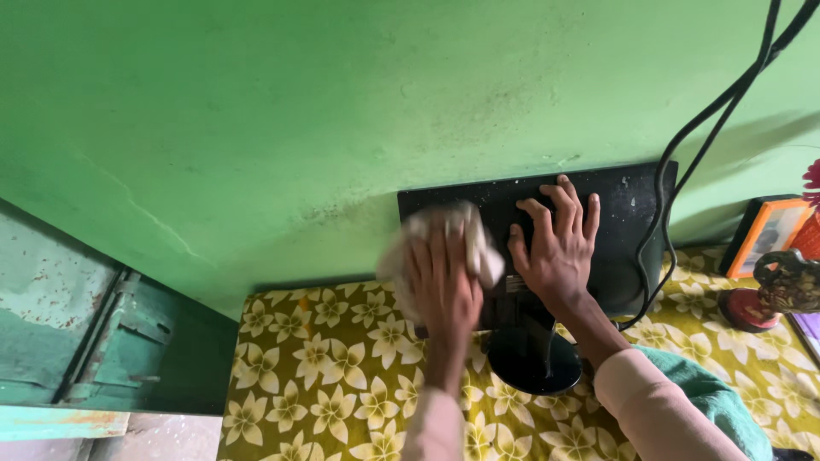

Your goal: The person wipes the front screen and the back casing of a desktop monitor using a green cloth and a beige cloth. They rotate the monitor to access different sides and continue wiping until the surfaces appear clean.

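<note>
The left hand (442, 286) presses a crumpled white cloth (478, 248) under flat fingers against the flat black monitor's back (628, 209), long axis along the green wall (342, 102); the right hand (559, 248), fingers spread and empty, braces just beside it.

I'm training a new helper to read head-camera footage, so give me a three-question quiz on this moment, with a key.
1. True or false: the left hand presses a pale cloth against the back of the black monitor.
2. Where does the right hand rest? A) flat on the monitor's back B) on the picture frame C) on the green wall
3. Fill in: the monitor's round black base stands on a yellow ______-patterned table covering.

Key: 1 true; 2 A; 3 flower.
</note>
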